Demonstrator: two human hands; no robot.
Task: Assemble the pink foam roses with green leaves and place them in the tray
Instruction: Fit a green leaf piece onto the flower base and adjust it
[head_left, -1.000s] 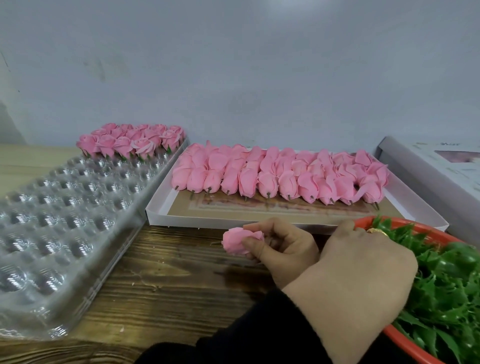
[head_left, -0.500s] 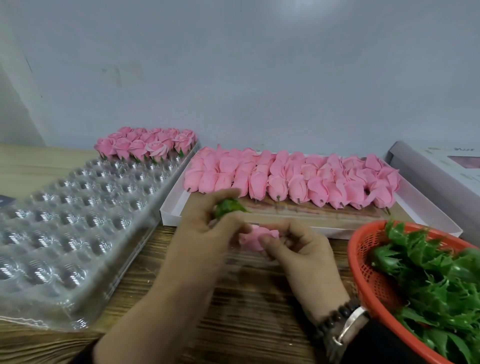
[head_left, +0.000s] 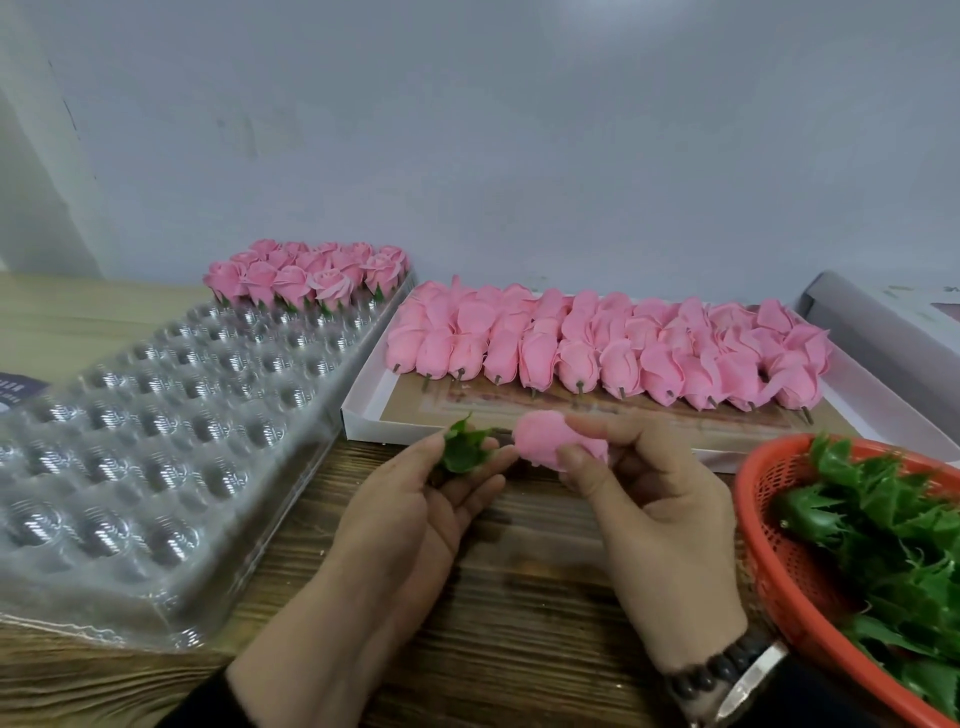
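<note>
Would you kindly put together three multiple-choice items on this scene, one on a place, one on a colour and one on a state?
1. Where do the finished roses stand?
A. at the far end of the clear tray
B. in the basket
C. on the bare wood

2. What colour is the basket that holds the loose leaves?
A. blue
B. orange-red
C. white

3. What is the left hand doing?
A. lying flat on the table
B. holding a green leaf
C. gripping the tray

Key: 1 A, the roses with green bases fill the tray's far rows; 2 B, its mesh wall is orange-red; 3 B, its fingers hold the leaf beside the pink rose that the right hand holds.
</note>
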